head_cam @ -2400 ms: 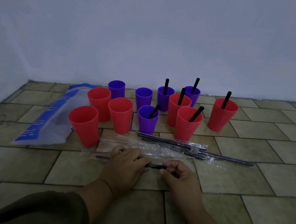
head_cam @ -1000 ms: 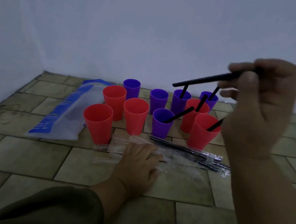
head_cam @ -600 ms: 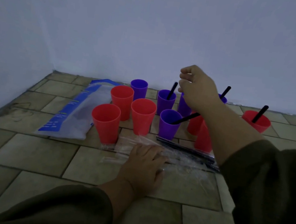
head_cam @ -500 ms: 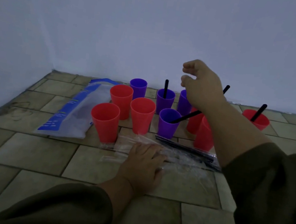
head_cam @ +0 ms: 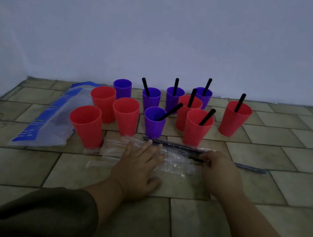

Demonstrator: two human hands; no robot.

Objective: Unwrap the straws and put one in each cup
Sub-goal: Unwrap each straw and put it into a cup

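Red and purple cups stand in a cluster on the tiled floor. Black straws stick out of several of them, among them the middle-back purple cup (head_cam: 151,98) and the front purple cup (head_cam: 154,122). Three red cups on the left (head_cam: 86,125) and the back-left purple cup (head_cam: 122,88) hold none. Wrapped black straws (head_cam: 172,145) lie in front of the cups. My left hand (head_cam: 137,165) rests flat on the clear wrappers (head_cam: 114,146). My right hand (head_cam: 218,170) has its fingers curled on the right end of a wrapped straw.
A blue-and-white plastic bag (head_cam: 52,120) lies left of the cups. One more wrapped straw (head_cam: 250,168) lies on the floor right of my right hand. A pale wall stands close behind the cups.
My right hand lifted an unwrapped straw, dropped it into a back purple cup, then came down to the wrapped straws. My left hand stayed on the wrappers.
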